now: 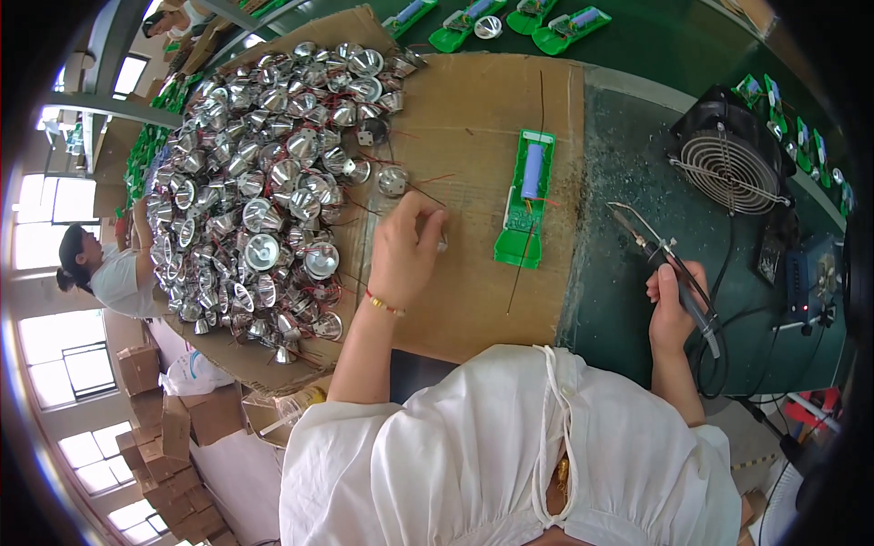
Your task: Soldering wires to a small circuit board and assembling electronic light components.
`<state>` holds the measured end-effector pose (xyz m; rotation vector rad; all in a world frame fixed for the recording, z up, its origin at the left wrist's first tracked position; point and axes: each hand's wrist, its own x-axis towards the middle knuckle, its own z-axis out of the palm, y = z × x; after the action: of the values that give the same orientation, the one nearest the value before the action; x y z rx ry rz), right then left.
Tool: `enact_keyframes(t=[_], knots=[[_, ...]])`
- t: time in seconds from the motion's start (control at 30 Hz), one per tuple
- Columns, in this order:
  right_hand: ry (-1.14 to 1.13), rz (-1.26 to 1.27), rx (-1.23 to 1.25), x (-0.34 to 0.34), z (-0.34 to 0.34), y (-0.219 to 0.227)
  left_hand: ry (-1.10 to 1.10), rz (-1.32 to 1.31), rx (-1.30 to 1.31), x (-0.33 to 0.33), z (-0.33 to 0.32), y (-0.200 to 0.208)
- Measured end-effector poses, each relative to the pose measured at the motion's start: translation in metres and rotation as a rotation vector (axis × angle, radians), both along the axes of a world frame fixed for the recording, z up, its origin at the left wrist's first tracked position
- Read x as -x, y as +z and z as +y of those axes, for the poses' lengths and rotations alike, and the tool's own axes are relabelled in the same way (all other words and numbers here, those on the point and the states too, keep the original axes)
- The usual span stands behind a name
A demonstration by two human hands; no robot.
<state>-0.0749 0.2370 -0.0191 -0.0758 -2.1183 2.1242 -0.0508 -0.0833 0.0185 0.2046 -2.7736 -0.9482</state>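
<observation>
My right hand (676, 305) is wrapped round a soldering iron (697, 314) with a dark handle; its thin metal tip points up and left over the green bench mat. My left hand (402, 247) is closed in a pinch above the cardboard, and a small pale bit shows at its fingertips, too little to name. Just beyond it lies a silver reflector cup (393, 180) with thin red and dark wires. Between my hands a green plastic housing (524, 232) lies open on the cardboard, with a purple cylindrical battery (533, 171), a small circuit board and red wires inside.
A large heap of reflector cups (259, 214) covers the left side of the cardboard sheet (455, 309). A fan with a wire guard (728, 173) and a blue soldering station (813, 280) stand at the right. More green housings (569, 32) lie along the back. Another person (114, 273) works at far left.
</observation>
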Motion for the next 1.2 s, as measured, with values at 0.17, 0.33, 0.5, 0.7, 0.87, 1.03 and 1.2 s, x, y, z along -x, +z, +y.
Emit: enact_keyframes(t=[0.17, 0.33, 0.5, 0.7, 0.87, 1.03, 1.2], knots=[[0.108, -0.019, 0.026, -0.012, -0.015, 0.018, 0.08, -0.139, -0.511, -0.01, 0.03, 0.007], [0.344, 0.112, -0.183, -0.018, -0.032, 0.026, 0.073, -0.241, -0.641, -0.012, 0.042, 0.001], [0.305, 0.04, -0.174, -0.015, -0.048, 0.029, -0.005, -0.099, -0.352, -0.003, 0.056, -0.005], [0.287, 0.014, -0.14, -0.015, -0.053, 0.028, -0.032, -0.032, -0.318, 0.004, 0.056, -0.009], [0.296, 0.02, -0.15, -0.012, -0.052, 0.026, -0.014, -0.096, -0.333, 0.008, 0.055, -0.007], [0.233, -0.063, 0.005, -0.017, -0.052, 0.031, -0.017, -0.104, -0.357, 0.01, 0.053, -0.007], [0.233, -0.047, 0.034, -0.019, -0.047, 0.032, -0.01, -0.129, -0.358, 0.009, 0.052, -0.005]])
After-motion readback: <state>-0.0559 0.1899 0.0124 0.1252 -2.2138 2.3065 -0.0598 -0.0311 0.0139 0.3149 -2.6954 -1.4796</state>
